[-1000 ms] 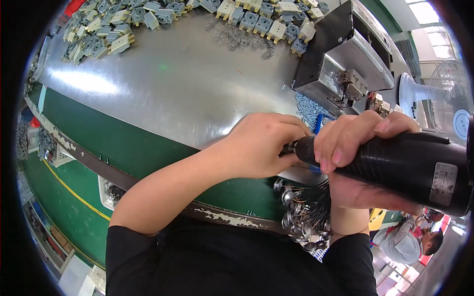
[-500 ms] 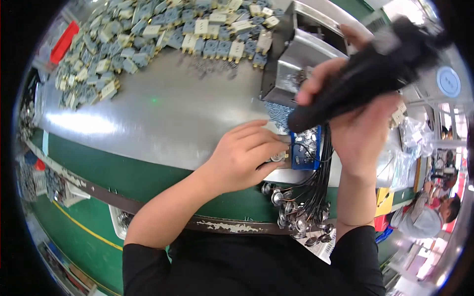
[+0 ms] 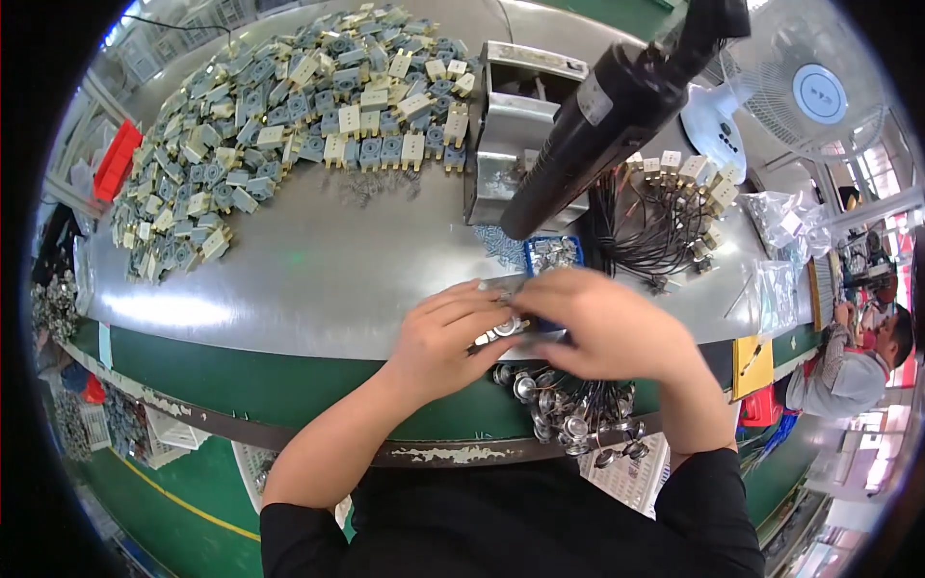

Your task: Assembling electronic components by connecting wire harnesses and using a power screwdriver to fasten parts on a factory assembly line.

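Observation:
Near the table's front edge, my left hand (image 3: 445,339) is closed round a small part with a round silvery face (image 3: 503,329). My right hand (image 3: 612,323) reaches over the same part from the right. Its fingertips are smeared by motion, so what they grip, if anything, cannot be made out. Just beyond, a black cylindrical electric screwdriver (image 3: 588,135) stands tilted, touched by neither hand. A blue tray (image 3: 581,252) of small metal pieces lies behind my right fingers. Beside it is a patch of small bluish screws (image 3: 499,246).
A large pile of grey and cream blocks (image 3: 289,125) covers the back left. A metal bin (image 3: 506,144) stands behind the tray. Black cables (image 3: 626,241) run right; disc-ended leads (image 3: 573,424) hang over the front edge. A fan (image 3: 819,94) and a co-worker (image 3: 838,376) are at right.
My right hand has let go of the screwdriver and come down beside my left hand. The screwdriver now stands on its own beyond them. My left hand keeps its hold on the part.

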